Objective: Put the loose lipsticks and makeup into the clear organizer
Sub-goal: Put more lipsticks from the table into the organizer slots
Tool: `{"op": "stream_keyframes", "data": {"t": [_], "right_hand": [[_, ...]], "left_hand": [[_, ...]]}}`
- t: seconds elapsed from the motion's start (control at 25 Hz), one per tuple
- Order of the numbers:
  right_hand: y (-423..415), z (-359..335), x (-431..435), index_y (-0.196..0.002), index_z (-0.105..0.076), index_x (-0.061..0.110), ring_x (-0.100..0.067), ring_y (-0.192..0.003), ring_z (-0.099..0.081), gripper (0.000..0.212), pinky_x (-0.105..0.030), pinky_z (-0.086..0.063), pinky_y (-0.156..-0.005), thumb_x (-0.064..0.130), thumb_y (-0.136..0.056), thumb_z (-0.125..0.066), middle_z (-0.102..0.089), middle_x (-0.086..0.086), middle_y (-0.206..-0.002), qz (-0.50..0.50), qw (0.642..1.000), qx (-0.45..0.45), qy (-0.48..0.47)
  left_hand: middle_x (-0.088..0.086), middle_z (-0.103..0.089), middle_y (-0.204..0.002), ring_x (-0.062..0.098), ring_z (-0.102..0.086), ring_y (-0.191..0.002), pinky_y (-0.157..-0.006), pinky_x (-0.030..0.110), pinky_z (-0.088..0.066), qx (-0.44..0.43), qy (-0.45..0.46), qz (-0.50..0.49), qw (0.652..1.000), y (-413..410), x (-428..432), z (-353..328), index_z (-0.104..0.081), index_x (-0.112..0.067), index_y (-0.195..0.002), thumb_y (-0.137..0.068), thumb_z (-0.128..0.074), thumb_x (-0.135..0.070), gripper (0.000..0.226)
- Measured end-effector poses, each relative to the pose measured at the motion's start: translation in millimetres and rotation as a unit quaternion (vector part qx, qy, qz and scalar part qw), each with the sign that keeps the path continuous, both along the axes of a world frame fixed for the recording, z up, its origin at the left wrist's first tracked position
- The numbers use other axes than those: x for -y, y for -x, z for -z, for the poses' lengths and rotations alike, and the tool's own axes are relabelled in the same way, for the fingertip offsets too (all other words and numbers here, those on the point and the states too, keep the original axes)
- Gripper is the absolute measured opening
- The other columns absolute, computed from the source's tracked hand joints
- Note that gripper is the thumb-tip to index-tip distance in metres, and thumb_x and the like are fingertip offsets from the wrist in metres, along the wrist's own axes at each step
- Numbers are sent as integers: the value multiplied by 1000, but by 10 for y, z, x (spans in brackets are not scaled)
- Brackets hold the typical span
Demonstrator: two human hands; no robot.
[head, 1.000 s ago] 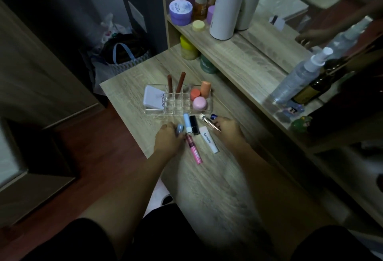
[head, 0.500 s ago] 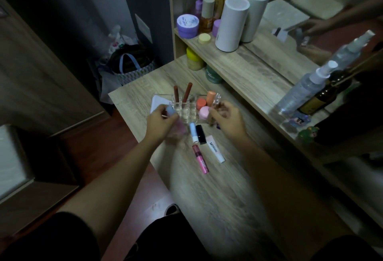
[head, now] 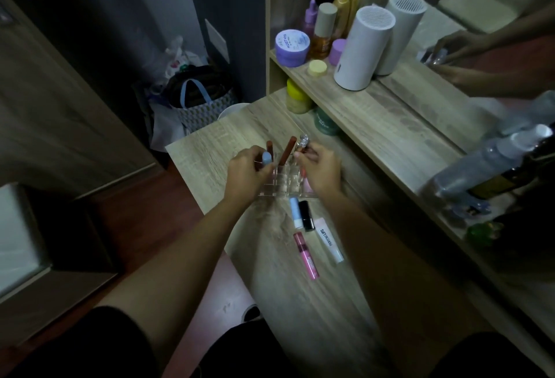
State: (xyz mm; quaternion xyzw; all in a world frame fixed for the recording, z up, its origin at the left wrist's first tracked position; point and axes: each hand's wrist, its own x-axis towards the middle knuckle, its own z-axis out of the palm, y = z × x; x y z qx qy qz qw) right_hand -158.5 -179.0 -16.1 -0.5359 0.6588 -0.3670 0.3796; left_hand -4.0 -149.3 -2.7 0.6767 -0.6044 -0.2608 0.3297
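The clear organizer [head: 282,185] stands on the wooden table [head: 324,302], with two brown lip sticks [head: 286,149] upright in its slots. My left hand [head: 244,172] holds a light blue tube [head: 266,158] over the organizer's left side. My right hand [head: 319,167] grips a silver-capped lipstick [head: 302,142] above the right side. My hands hide the organizer's other contents. Loose on the table near me lie a blue-and-white tube [head: 295,212], a black lipstick [head: 306,215], a white lip tube [head: 329,239] and a pink lip gloss [head: 306,255].
A raised shelf [head: 390,125] on the right carries a white cylinder [head: 362,47], a purple jar [head: 292,46], bottles and a spray bottle [head: 492,161]. Yellow and green jars [head: 295,98] sit under the shelf. A mirror shows my hands. A bag [head: 198,104] sits on the floor.
Both hands rose from the table to the organizer, the left carrying the light blue tube, the right the silver-capped lipstick. The view shifted too.
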Motion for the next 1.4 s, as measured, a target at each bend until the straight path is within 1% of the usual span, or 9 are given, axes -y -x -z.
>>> {"op": "stream_keyframes", "data": {"t": [0.16,0.28,0.4,0.56,0.68,0.84,0.96,1.12,1.4], "right_hand": [[-23,124,78,-114,-66,9,14,-72,-55,33,3,-47,-61,6,-82,-69,-73,-8,-106,-26,999,-26,-4],[-50,165,107,-120,-61,14,2,-80,-62,39,-19,-56,-82,7,-82,-69,-72,-5,-107,-39,998,-40,-20],[-76,153,125,-120,-60,20,-10,-93,-66,39,-33,-57,-87,13,-82,-69,-70,-3,-107,-51,996,-74,-15],[-88,36,172,-122,-57,23,-11,-94,-66,43,-28,-58,-79,18,-81,-71,-69,-1,-112,-50,998,-41,-10],[-90,-43,215,-115,-62,21,-11,-90,-67,34,-34,-60,-81,15,-82,-69,-69,-2,-109,-73,996,-44,10],[-119,-106,244,-104,-66,25,-12,-84,-68,23,-43,-60,-79,18,-82,-67,-71,3,-102,-75,995,-64,11],[-158,-148,267,-104,-64,30,-11,-87,-67,26,-44,-57,-82,24,-79,-69,-70,10,-98,-99,991,-84,14],[-175,-169,281,-105,-64,31,-9,-91,-66,32,-40,-56,-84,29,-75,-73,-72,10,-97,-112,990,-82,10],[-144,-236,294,-111,-63,23,-13,-98,-65,37,-41,-54,-90,20,-76,-75,-68,7,-100,-127,990,-57,5]], "left_hand": [[13,-69,-88,29,-63,-86,-88,50,-50,8,-4,11,1000,4,11,97,-67,-3,-91,-81,-69,-13,15],[12,-68,-91,29,-61,-94,-89,49,-51,-3,-25,13,1000,7,36,135,-66,-4,-95,-81,-69,-14,17],[8,-68,-91,27,-62,-95,-89,47,-52,4,-28,13,1000,12,54,139,-64,-6,-98,-80,-71,-17,22],[0,-58,-85,25,-64,-89,-88,47,-53,-6,-33,16,999,-8,53,126,-62,-4,-100,-78,-73,-19,28],[-2,-55,-85,24,-64,-88,-87,46,-54,1,-32,27,999,-11,47,124,-62,-3,-100,-78,-73,-19,29],[7,-66,-91,23,-65,-86,-85,45,-55,-5,-37,30,999,-23,52,121,-63,-2,-99,-78,-72,-18,28],[12,-69,-94,26,-64,-90,-86,46,-54,4,-54,29,998,-30,70,120,-63,-4,-100,-79,-70,-20,27],[14,-70,-90,27,-66,-86,-86,47,-53,-3,-51,29,998,-34,80,129,-63,-2,-98,-79,-71,-18,26],[14,-70,-94,27,-66,-87,-86,46,-54,-3,-50,36,998,-46,65,103,-63,-2,-102,-78,-73,-19,31]]}}
